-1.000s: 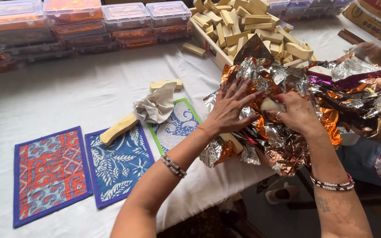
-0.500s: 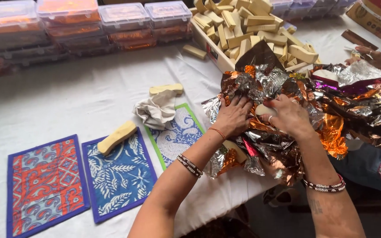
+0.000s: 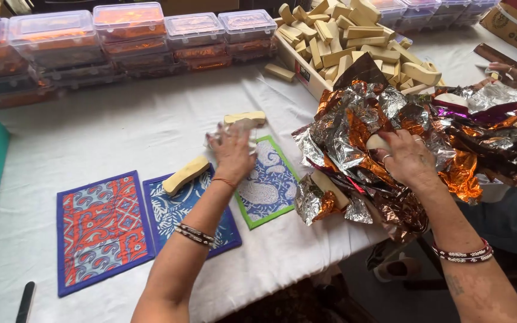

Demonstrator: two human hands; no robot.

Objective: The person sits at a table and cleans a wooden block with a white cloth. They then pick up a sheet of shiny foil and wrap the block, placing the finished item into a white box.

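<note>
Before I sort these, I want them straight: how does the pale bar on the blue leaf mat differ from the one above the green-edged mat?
The bar on the blue mat lies diagonally, on patterned cloth, left of the left hand. The bar above the green-edged mat lies nearly level on the white tablecloth, just beyond that hand's fingers. Both are pale yellow, oblong and unwrapped.

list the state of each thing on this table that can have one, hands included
left hand: grip closed on crumpled white paper
right hand: resting on foil heap, pale bar at its fingertips
foil heap: crumpled, loose
clear lidded boxes: shut, stacked
wooden crate: open, heaped with pale bars
bar on blue mat: unwrapped, lying flat
three patterned mats: flat, side by side
</note>
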